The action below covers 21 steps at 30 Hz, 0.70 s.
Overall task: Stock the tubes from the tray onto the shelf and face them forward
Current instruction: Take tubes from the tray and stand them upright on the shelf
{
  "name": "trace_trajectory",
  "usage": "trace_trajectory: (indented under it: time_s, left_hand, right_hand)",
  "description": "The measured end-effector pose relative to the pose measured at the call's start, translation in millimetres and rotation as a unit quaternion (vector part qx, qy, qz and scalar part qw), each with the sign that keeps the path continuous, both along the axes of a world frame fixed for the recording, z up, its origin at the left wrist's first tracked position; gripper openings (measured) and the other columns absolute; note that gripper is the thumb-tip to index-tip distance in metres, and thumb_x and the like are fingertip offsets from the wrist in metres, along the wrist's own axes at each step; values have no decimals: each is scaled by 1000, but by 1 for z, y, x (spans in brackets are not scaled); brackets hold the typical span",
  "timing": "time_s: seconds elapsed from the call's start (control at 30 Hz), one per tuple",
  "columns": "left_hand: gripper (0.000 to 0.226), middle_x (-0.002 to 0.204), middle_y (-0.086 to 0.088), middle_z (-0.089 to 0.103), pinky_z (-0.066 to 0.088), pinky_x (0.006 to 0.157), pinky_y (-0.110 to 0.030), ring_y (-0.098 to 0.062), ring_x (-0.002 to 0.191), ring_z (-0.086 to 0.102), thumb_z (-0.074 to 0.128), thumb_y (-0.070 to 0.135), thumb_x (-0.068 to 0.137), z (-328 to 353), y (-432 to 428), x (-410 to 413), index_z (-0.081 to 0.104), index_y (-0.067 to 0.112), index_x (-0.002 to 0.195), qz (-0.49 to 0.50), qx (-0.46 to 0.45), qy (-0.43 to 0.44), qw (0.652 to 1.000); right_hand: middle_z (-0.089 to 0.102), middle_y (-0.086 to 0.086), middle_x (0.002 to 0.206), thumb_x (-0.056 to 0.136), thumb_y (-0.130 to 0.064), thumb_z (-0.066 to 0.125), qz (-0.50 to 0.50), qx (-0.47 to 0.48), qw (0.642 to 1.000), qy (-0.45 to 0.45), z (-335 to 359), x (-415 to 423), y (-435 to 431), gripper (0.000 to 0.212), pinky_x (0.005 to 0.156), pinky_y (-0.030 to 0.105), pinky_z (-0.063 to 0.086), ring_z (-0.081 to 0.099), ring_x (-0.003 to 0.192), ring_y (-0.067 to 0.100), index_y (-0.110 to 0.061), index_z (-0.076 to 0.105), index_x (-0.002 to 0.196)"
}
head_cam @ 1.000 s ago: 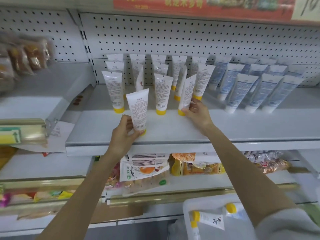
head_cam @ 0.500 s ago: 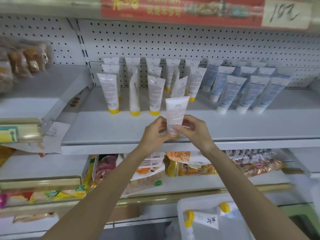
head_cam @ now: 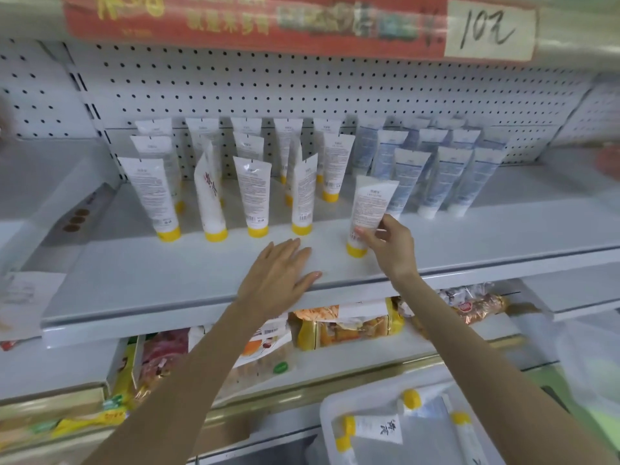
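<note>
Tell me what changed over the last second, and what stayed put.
The held tube passed from the left hand to both hands, then to the right hand alone, moving rightward along the shelf. It now stands cap-down at the right end of the front yellow-capped row. The left hand let go and lies flat on the shelf. The blue tubes and the tray tubes stayed as they were.

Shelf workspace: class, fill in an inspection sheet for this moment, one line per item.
Surface: white shelf, front strip bare.
Job's things: yellow-capped tubes standing cap-down; held tube at the row's right end; more in the tray.
Clutter: blue tubes alongside; snack packets on the shelf below.
Grippers: right hand grips the held tube; left hand open, flat on the shelf.
Cables: nothing seen.
Surroundings: pegboard back, red banner.
</note>
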<state>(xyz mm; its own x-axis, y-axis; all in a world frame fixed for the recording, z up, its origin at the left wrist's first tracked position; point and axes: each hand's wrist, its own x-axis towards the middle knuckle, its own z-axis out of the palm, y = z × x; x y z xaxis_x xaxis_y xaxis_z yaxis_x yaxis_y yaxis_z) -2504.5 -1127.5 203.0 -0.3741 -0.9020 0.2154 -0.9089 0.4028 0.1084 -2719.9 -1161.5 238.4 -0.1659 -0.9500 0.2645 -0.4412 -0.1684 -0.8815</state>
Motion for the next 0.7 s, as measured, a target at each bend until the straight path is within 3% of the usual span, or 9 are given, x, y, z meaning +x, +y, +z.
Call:
trace_trajectory:
  time_s: [0.1, 0.23, 0.4, 0.7]
  left_hand:
    - [80, 150, -8, 37, 16, 117, -37, -22, 139, 32, 1, 62, 86, -1, -1, -1, 38, 18, 143, 3, -3, -3, 1000]
    - [73, 145, -10, 44, 22, 115, -40, -24, 135, 38, 10, 59, 91, -7, -4, -1, 44, 17, 140, 9, -18, -3, 1000]
    - [66, 138, -11, 52, 32, 112, -43, -26, 129, 47, 19, 56, 94, -11, -6, -1, 53, 15, 133, 14, -26, -5, 1000]
    - [62, 132, -13, 57, 39, 107, -46, -28, 123, 53, 24, 53, 94, -13, -7, -2, 58, 13, 128, 15, -42, -9, 999]
  right_hand:
    - [65, -6, 97, 86, -16, 69, 1, -8, 1000, 12, 0, 10, -21, 27, 66, 2, 44, 59, 77, 6, -9, 64, 111]
    - [66, 2, 95, 83, -12, 71, 7, -15, 1000, 23, -3, 20, -49, 29, 67, 2, 43, 59, 80, 11, -4, 62, 109]
    - [65, -4, 98, 86, -16, 68, 13, 5, 1000, -17, -17, 24, -62, 32, 74, 19, 49, 59, 79, -2, -8, 59, 115]
    - [64, -2, 105, 88, -12, 65, 26, 5, 1000, -15, -21, 21, -66, 34, 72, 5, 45, 58, 82, -6, -4, 59, 120]
